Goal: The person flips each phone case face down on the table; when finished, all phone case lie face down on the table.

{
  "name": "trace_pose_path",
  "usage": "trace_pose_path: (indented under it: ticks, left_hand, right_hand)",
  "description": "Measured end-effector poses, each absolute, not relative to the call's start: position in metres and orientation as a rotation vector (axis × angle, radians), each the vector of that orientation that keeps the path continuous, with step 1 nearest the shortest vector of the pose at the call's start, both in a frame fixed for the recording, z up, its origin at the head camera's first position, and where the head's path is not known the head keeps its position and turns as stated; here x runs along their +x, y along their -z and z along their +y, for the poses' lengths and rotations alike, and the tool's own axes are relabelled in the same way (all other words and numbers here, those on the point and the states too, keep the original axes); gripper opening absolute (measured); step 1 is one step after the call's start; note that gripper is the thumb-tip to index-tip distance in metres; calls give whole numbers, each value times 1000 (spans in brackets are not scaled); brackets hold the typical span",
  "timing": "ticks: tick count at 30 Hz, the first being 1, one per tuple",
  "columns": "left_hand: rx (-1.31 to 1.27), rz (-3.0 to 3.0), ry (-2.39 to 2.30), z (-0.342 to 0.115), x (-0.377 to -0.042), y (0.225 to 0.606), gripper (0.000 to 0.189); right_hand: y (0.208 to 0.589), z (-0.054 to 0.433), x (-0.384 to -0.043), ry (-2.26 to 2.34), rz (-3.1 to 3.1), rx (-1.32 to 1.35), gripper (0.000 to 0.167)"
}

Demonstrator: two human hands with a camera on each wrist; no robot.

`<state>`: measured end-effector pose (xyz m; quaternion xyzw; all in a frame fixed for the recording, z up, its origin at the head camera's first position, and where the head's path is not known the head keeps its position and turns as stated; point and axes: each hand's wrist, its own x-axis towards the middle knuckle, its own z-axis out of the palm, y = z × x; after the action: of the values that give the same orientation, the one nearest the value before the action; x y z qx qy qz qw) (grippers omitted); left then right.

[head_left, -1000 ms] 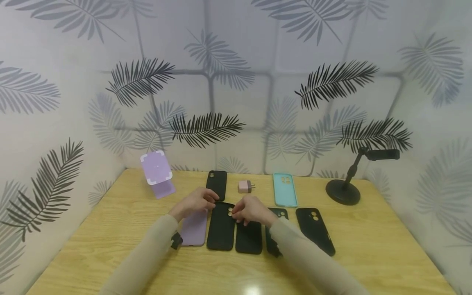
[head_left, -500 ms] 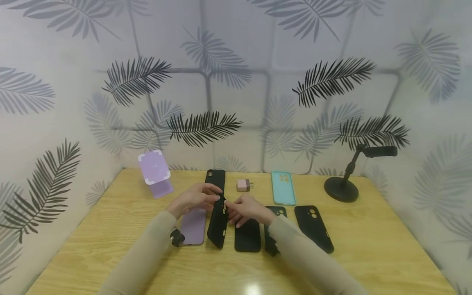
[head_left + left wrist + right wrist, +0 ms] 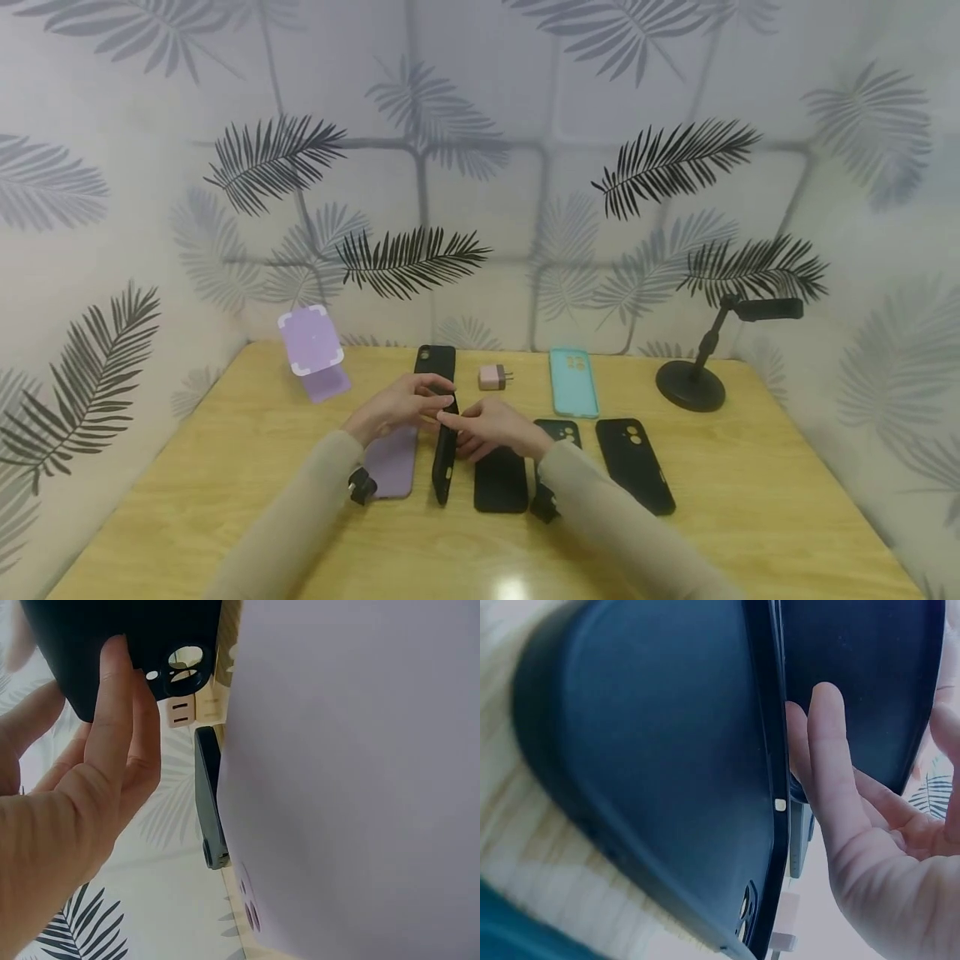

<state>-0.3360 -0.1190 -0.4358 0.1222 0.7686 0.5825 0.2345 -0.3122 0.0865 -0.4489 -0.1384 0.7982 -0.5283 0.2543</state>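
Note:
A black phone case [image 3: 442,471] stands tilted up on its long side between both hands. Its camera holes show in the left wrist view, where my left hand [image 3: 105,765] lays its fingers along the case's back [image 3: 169,626]. From the head, the left hand [image 3: 401,404] pinches the case near its far end. My right hand [image 3: 495,427] grips the same end from the right, thumb over the upper edge. In the right wrist view, the right hand's fingers [image 3: 829,742] press the inner face. Left of it lies a lilac phone case [image 3: 393,471]; right, another black one [image 3: 501,487].
Behind the hands are a black phone case [image 3: 435,358], a pink charger plug [image 3: 492,377] and a light blue case [image 3: 573,387]. Two dark cases lie right, one green-black [image 3: 555,430], one black [image 3: 636,467]. A lilac stand [image 3: 311,340] and black stand [image 3: 692,387] flank them.
The black phone case lay flat one second ago; its right side has risen and it now stands nearly on edge. The right hand has moved slightly left, round to its inner face.

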Motion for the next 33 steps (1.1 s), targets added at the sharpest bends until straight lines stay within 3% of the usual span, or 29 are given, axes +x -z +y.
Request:
trace_pose_path:
  ticks: [19,27,33]
  left_hand:
    - [390,2083,-1520,-127,-338,441,46]
    - [374,2166,-1409,-127,-338,441,50]
    - [365,2185,-1374,-126,-338,440,51]
  right_hand:
    - [444,89,-311,1535,2141,-445,46]
    - [443,88,-310,1633,2172,-380,50]
    - [444,88,-308,1665,2208,-307,64]
